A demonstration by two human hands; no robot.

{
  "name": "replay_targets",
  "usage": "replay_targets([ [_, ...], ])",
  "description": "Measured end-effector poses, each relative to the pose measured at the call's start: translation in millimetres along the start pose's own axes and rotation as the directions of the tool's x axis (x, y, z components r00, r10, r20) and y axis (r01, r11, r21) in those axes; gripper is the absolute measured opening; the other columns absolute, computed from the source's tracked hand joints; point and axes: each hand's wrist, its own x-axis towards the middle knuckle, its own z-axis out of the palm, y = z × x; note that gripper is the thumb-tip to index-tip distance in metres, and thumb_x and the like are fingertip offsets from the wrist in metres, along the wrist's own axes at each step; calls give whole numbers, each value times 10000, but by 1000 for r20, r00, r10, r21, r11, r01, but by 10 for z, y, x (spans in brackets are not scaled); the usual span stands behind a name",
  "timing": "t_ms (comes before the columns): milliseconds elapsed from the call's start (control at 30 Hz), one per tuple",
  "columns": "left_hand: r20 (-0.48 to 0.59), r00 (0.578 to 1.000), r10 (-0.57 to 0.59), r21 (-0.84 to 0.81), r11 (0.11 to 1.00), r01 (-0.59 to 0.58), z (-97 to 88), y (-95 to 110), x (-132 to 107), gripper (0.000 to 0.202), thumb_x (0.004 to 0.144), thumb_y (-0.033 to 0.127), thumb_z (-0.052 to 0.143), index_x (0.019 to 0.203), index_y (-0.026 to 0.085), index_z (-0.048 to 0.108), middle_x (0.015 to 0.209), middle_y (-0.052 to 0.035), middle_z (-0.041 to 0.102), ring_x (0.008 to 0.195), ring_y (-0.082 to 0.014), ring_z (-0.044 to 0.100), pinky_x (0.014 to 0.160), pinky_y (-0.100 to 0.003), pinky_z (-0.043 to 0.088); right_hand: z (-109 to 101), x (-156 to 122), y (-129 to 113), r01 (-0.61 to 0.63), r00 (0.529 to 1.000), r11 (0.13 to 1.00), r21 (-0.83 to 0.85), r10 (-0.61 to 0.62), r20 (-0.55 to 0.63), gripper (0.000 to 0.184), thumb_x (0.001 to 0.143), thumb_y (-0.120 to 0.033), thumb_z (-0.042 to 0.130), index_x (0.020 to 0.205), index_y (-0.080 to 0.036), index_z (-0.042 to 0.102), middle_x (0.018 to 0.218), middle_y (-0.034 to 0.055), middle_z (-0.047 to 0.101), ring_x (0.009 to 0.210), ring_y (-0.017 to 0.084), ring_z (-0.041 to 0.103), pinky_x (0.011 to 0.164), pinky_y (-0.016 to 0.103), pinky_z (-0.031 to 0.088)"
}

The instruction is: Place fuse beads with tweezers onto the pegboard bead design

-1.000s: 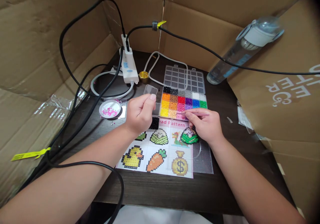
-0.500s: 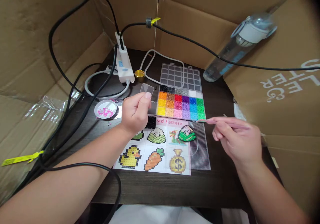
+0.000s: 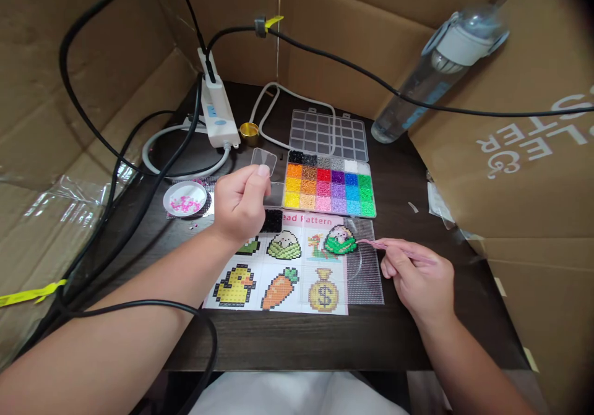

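My left hand (image 3: pixel 241 203) holds up a small clear plastic piece (image 3: pixel 264 160) between thumb and fingers, just left of the bead box (image 3: pixel 328 189), whose compartments hold beads of many colours. My right hand (image 3: pixel 417 276) grips thin pink tweezers (image 3: pixel 371 243), their tip pointing left at the green and white bead figure (image 3: pixel 340 240) on the clear pegboard (image 3: pixel 366 273). The pegboard lies over the right side of a pattern sheet (image 3: pixel 278 273) with duck, carrot and money bag pictures. A pile of black beads (image 3: pixel 273 221) sits by my left hand.
A white dish of pink beads (image 3: pixel 184 198) stands at the left. A white power adapter (image 3: pixel 215 113) with black cables (image 3: pixel 139 211), a gold cap (image 3: pixel 249 133) and a water bottle (image 3: pixel 431 68) stand at the back. Cardboard walls (image 3: pixel 533 155) enclose the dark table (image 3: pixel 301 341).
My right hand left the bead box's pink compartments, swung out to the right, then came down so the tweezers point at the green bead figure. My left hand stayed put.
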Motion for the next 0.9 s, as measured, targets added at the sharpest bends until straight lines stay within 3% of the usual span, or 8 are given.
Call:
replay_targets([
  [900, -17, 1000, 12, -21, 1000, -13, 26, -32, 2, 507, 985, 481, 498, 560, 209, 454, 510, -3, 393, 493, -123, 373, 497, -346, 307, 42, -1, -102, 21, 999, 993, -117, -17, 27, 159, 878, -313, 743, 922, -187, 829, 718, 64, 752, 477, 109, 553, 447, 257, 475],
])
